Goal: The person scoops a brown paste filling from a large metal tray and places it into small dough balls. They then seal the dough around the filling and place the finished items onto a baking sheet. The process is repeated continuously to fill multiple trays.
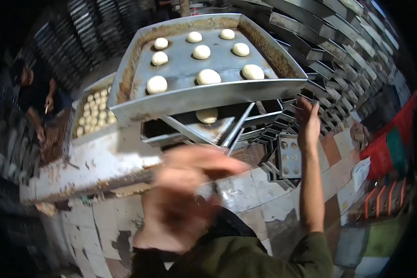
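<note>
Dotting a crusted metal tray, nine smooth round dough balls

Far left: person in dark clothing, dim. Behind, tall stacks of metal pans in shadow. Upper right: more pans, tilted pile, rows uneven. Floor tiles pale, patched dark. Right edge: red covering, green panel against it, white sheet beside, orange-barred object below; kind unclear.
</note>
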Demonstrator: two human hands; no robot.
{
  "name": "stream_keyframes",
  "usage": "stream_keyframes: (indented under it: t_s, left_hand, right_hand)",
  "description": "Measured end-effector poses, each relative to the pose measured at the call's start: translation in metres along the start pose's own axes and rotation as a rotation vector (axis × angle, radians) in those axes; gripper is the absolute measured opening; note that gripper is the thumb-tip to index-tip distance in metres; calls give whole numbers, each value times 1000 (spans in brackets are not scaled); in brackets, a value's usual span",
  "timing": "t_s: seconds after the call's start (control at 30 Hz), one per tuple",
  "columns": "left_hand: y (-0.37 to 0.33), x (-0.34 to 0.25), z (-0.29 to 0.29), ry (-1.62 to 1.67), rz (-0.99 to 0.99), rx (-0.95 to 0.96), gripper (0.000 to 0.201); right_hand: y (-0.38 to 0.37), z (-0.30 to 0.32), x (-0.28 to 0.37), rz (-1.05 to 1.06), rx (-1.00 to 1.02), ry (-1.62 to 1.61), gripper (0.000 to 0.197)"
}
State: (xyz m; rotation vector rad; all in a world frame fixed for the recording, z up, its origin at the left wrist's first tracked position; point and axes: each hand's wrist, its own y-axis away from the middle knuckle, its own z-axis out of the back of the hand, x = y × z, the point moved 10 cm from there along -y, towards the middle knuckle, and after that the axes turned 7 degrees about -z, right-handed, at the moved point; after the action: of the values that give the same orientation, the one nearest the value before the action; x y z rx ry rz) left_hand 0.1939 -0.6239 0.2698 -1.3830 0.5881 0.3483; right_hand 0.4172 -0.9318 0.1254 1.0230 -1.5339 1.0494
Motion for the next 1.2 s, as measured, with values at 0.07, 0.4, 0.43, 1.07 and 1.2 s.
stream_keyframes:
  t_s: [0.07, 0.4, 0.43, 1.07, 1.2]
  left_hand:
    - [-39, -16, -81, 23, 27, 238, 41]
    - [-43, 113, -435, 621, 494, 657, 56]
    - [-44, 145, -476, 754, 560, 734, 58]
    - [623, 204, -322, -618, 2391, 437, 20]
    - [614, 198, -353, -504, 2370, 102, 21]
  right_hand:
    - [6, 37, -54, -123, 34, -10, 71]
    - [55, 286, -361, -900, -119, -177, 60]
    - [60, 359, -411, -949, -272, -208, 59]
    - [-25, 684, -868, -1089, -70, 1394, 34]
    - [-9, 686, -832, -1244, -432, 394, 32]
